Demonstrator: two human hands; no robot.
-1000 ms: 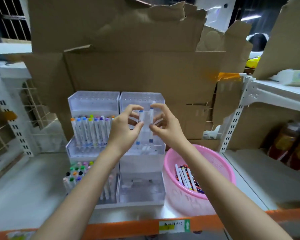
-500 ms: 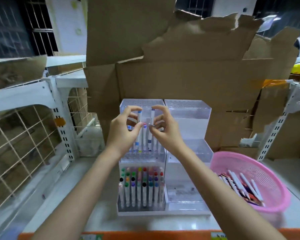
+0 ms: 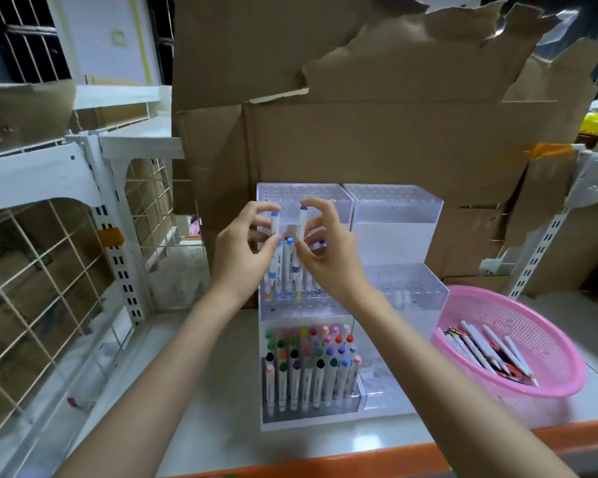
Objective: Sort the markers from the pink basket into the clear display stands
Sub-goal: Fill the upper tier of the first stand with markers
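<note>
A: Bright or dim?

B: Bright, cool and even from above; the top corners go nearly black. The cardboard (image 3: 377, 139) is evenly lit.

A: Any glare?

B: Soft sheen on the clear display stands (image 3: 397, 215) and the pale shelf (image 3: 221, 391).

A: Sharpness?

B: Fair in the centre, slightly soft overall. The wire rack (image 3: 49, 270) bows from wide-angle distortion, and the forearms smear towards the bottom edge.

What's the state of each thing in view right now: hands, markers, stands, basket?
left hand: shut on a blue-capped marker, upright
right hand: shut on a second blue-capped marker, upright
left display stand: bottom tier full of markers, middle tier partly filled
right display stand: looks empty
pink basket: upright, markers still inside
cardboard box: torn open
</note>
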